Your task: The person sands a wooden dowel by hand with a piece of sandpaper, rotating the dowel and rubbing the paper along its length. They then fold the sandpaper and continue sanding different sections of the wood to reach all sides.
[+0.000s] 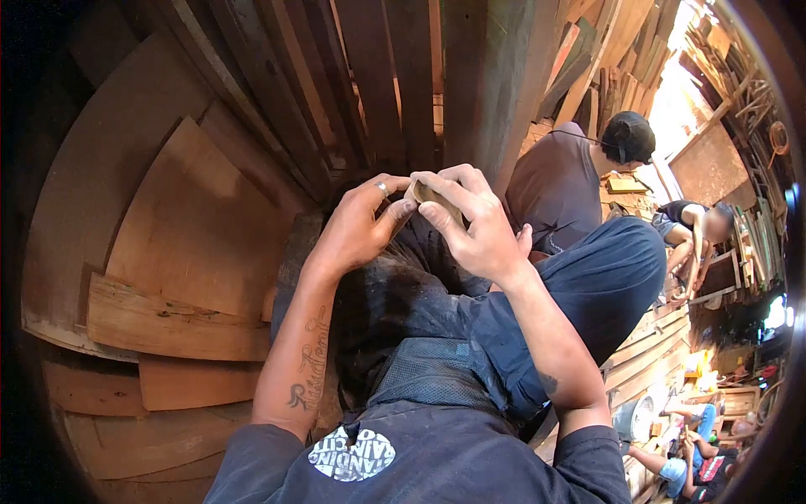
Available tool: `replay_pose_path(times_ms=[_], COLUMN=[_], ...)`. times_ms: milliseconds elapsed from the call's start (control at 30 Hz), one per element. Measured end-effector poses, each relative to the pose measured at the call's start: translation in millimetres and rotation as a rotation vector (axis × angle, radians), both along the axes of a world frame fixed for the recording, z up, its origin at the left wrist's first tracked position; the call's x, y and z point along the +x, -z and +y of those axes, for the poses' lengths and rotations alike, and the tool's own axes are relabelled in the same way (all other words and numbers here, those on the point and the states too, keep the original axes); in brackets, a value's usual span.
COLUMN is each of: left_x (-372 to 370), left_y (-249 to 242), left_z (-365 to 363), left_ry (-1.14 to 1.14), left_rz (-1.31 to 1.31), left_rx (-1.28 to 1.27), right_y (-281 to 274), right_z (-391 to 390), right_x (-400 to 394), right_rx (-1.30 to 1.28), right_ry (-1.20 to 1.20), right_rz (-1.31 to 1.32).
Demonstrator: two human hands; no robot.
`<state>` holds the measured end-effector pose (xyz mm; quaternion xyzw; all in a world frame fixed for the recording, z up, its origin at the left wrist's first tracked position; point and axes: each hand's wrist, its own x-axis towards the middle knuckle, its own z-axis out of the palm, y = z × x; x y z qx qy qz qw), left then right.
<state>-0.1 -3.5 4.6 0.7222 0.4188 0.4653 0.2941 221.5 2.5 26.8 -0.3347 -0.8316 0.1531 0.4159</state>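
Between my hands, above my lap, is a small tan curled piece (454, 212) with a hollow, rounded opening; its exact kind I cannot tell. My left hand (359, 220) pinches its left edge between thumb and fingers, a ring on one finger. From the other side my right hand (480, 217) wraps around it, the fingers bent over the top and the thumb below. The fingers hide part of the piece. Dark trousers (621, 260) cover my bent legs under both hands.
Wooden boards (180, 227) are stacked on the left, and upright planks (403, 84) stand ahead. Close on my right sits a person in a dark shirt (550, 181). A yellow object (625, 184) lies past them. Another person (693, 223) and a bucket (635, 418) are farther right.
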Motion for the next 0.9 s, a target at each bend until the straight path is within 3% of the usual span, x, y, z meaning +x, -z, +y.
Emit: replay_pose_path(times_ms=[900], left_x=[-0.7], left_y=[3.8], left_z=[0.3], left_ry=[0.031], left_rz=[0.020], left_rx=[-0.064], right_y=[4.0], right_z=[11.1], right_x=[5.6], right_rx=[0.021], right_ry=[0.088], right_rz=[0.028])
